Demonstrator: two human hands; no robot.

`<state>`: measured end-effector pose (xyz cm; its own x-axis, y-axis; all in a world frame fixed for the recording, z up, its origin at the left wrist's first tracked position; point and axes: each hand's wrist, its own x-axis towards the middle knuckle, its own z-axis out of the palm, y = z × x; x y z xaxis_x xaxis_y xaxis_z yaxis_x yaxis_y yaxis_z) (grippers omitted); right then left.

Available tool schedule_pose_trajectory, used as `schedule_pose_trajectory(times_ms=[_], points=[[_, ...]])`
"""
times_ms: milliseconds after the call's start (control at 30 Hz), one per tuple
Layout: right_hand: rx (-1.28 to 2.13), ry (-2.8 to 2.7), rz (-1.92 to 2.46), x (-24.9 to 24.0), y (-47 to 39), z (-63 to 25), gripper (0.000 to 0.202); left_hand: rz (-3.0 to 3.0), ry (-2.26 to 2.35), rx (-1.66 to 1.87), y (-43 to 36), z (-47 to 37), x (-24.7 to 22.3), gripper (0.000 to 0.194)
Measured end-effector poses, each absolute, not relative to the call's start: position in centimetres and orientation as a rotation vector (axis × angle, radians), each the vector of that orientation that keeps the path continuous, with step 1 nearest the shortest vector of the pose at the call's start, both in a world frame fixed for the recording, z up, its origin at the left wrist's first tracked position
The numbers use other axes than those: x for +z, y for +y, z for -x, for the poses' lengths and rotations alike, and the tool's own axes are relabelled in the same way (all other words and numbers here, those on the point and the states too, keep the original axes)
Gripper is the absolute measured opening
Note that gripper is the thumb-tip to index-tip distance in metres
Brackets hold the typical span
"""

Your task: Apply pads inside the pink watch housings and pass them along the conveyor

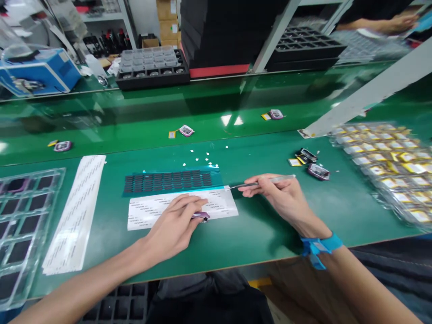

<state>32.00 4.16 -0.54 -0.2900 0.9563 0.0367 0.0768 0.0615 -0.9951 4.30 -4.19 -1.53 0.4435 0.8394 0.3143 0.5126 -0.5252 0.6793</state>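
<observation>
My left hand (178,220) rests on a white printed adhesive sheet (219,207), with its fingers closed around a small purple-rimmed watch case (201,217). Most of that case is hidden under the fingers. In my right hand (280,193) is a pair of silver tweezers (283,178), held like a pen. Their tips point left and meet the sheet's upper right corner, or hover just over it; I cannot tell which. Along the sheet's top edge lies a teal film (216,177) carrying rows of small black strips (168,181). A blue band (320,246) wraps my right wrist.
Left are a stack of white strips (76,216) and a clear tray (50,180) of dark squares. Several cases with yellow batteries, including one case (318,171), lie about. Trays of batteries (394,166) fill the right. A slanted white post (371,99) stands nearby; someone's hands (401,22) show behind.
</observation>
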Motion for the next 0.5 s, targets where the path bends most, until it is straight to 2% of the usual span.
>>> schedule_pose_trajectory(times_ms=[167, 267, 367, 500], points=[[1.240, -1.532, 0.901, 2.7, 4.4, -26.5, 0.038, -1.588, 1.216, 1.106, -3.7, -3.6, 0.2, 0.013], [1.252, -1.559, 0.854, 3.6, 3.9, -23.2, 0.041, -1.171, 1.153, 1.107, -3.0, -3.2, 0.6, 0.025], [1.267, -1.602, 0.838, 2.9, 3.6, -21.7, 0.042, -1.041, 1.052, 1.107, -2.7, -3.1, 0.3, 0.041], [1.238, -1.666, 0.864, 1.9, 3.4, -21.7, 0.043, -0.975, 0.960, 1.121, -3.1, -3.5, -0.1, 0.043]])
